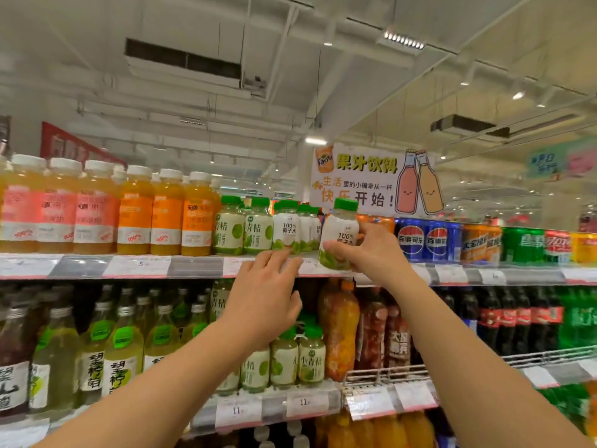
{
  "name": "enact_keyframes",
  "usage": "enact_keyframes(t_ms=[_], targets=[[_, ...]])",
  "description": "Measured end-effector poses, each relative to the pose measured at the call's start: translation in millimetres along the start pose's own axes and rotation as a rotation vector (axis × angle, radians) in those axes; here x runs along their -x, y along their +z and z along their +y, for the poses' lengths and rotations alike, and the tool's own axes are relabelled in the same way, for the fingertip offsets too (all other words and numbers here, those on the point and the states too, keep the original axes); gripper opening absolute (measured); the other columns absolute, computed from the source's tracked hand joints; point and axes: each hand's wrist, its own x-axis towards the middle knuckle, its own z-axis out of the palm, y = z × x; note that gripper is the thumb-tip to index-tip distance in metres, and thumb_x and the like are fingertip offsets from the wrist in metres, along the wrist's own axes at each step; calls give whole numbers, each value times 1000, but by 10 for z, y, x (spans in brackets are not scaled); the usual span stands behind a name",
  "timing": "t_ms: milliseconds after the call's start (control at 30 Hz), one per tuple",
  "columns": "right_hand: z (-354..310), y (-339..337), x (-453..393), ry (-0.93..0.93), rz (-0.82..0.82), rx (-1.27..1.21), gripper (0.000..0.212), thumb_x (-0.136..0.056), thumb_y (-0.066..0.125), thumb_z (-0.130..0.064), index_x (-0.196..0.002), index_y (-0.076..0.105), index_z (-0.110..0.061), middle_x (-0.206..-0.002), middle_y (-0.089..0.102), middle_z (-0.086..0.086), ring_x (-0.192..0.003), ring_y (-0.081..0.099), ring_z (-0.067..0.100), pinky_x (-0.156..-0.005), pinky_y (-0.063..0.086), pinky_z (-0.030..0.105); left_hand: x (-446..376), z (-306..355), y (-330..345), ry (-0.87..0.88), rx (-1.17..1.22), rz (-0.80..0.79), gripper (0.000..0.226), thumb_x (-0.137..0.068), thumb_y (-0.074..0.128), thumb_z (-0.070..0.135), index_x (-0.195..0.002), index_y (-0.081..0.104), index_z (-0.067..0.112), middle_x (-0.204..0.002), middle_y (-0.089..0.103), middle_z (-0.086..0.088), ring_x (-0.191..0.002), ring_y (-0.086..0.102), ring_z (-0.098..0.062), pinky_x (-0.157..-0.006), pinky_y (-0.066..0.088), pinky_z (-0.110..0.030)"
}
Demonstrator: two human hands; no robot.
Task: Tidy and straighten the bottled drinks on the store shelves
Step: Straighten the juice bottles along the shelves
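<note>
Overhead, head view: coconut-water bottle (339, 236), green cap, tilted, is gripped by right hand (365, 253) above top shelf edge (193, 265). Left hand (261, 295) is held loose, fingers extended, grasping nothing, beside the matching row (295, 229). Recommended: bottle to be set upright, label forward, flush with row.

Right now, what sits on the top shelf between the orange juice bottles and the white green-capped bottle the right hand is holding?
In the head view, several green-capped bottles stand between the orange juice bottles and the white green-capped bottle gripped by the right hand.
</note>
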Motion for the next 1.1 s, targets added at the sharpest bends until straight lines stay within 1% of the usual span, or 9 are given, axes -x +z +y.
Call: enact_keyframes(t_ms=[67, 200, 267, 400, 533, 633, 833, 1000, 1100], targets=[[-10, 21, -192, 7, 22, 60, 53, -70, 76, -70, -106, 69, -32, -91, 74, -15, -84, 71, 5, -78, 63, 40, -41, 10, 82, -38, -19, -60, 54, -92, 49, 45, -143, 47, 25, -141, 54, 1, -126, 49, -26, -103, 43, -45], [22, 173, -479, 53, 35, 162, 53, -66, 68, -71, -95, 67, -28, -79, 73, -11, -75, 70, 7, -71, 62, 39, -10, 9, 212, -47, -81, -69, 45, -86, 53, 40, -128, 61, 24, -119, 62, 2, -103, 58, -25, -87, 47, -42], [38, 257, -554, 65, 33, 213, 56, -65, 64, -72, -100, 64, -27, -84, 72, -10, -80, 70, 12, -71, 61, 39, 5, -4, 246, -36, -97, -48, 46, -84, 55, 39, -126, 62, 23, -114, 64, 2, -99, 59, -25, -84, 48, -42], [39, 405, -646, 84, -7, 282, 62, -81, 68, -63, -116, 44, -18, -96, 66, -1, -90, 65, 25, -75, 57, 41, -8, 17, 222, -46, -73, -36, 48, -89, 48, 41, -132, 58, 24, -120, 61, 2, -107, 56, -25, -90, 44, -43], [115, 572, -698, 73, -52, 310, 69, -87, 61, -67, -128, 41, -15, -100, 66, 4, -90, 64, 28, -78, 57, 42, -10, 33, 204, -49, -68, -41, 48, -90, 43, 42, -132, 56, 24, -123, 59, 3, -109, 53, -25, -93, 42, -42], [219, 692, -717, 78, -48, 276, 82, -89, 52, -72, -142, 36, -12, -111, 70, 12, -99, 67, 34, -83, 58, 46, 6, 29, 219, -57, -55, -21, 47, -88, 44, 43, -129, 57, 25, -120, 60, 4, -107, 54, -23, -92, 43, -41], [306, 824, -775, 39, -61, 248, 66, -97, 51, -63, -138, 40, -13, -114, 71, 12, -102, 67, 34, -77, 53, 41, 1, 86, 244, -97, -60, 7, 47, -84, 45, 46, -123, 61, 25, -116, 62, 3, -104, 55, -23, -90, 45, -42], [349, 928, -770, 47, -17, 315, 66, -100, 43, -64, -138, 36, -11, -110, 69, 17, -101, 66, 38, -72, 49, 41, 17, 156, 204, -129, -66, -40, 55, -85, 44, 48, -133, 56, 24, -123, 60, 3, -111, 52, -23, -97, 44, -43], [348, 967, -729, 50, 18, 354, 65, -100, 41, -65, -133, 40, -9, -105, 70, 15, -94, 67, 35, -59, 41, 35, 14, 191, 178, -147, -63, -62, 56, -85, 46, 47, -135, 55, 23, -126, 60, 2, -113, 52, -24, -99, 43, -42]])
